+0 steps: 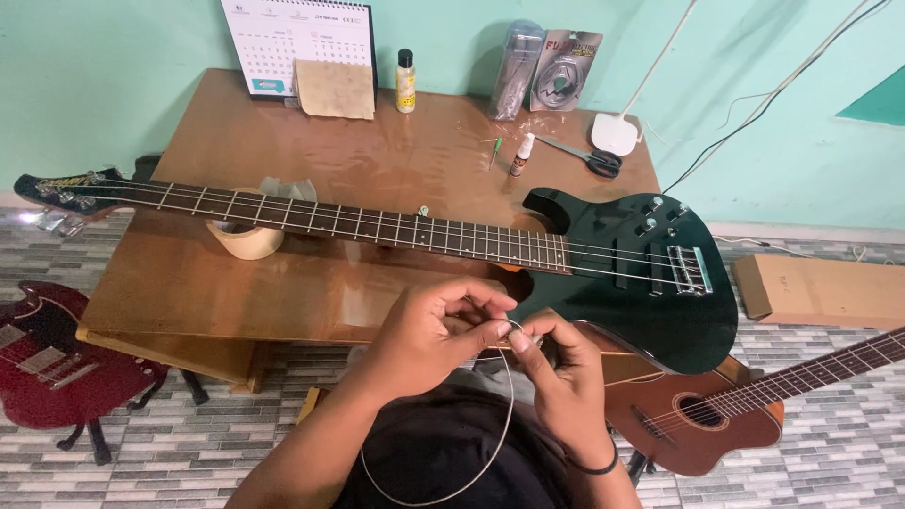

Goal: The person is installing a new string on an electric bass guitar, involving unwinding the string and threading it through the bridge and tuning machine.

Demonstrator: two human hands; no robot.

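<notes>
My left hand [436, 332] and my right hand [563, 368] meet just below the table's front edge, both pinching one end of a coiled metal guitar string [501, 429]. The string loops down in a wide curve over my dark lap. Right above my hands a black bass guitar [632, 273] lies flat across the wooden table [311, 292]. Its body is at the right, and its long neck [311, 219] runs left to the headstock [61, 191]. The neck rests on a roll of tape [243, 241].
At the table's back stand a desk calendar [300, 47], a small yellow bottle [405, 82], string packets [564, 71], a tiny glue bottle [521, 154] and scissors [589, 158]. A red guitar [52, 363] stands left, a brown acoustic guitar [702, 415] right, a cardboard box [820, 290] on the floor.
</notes>
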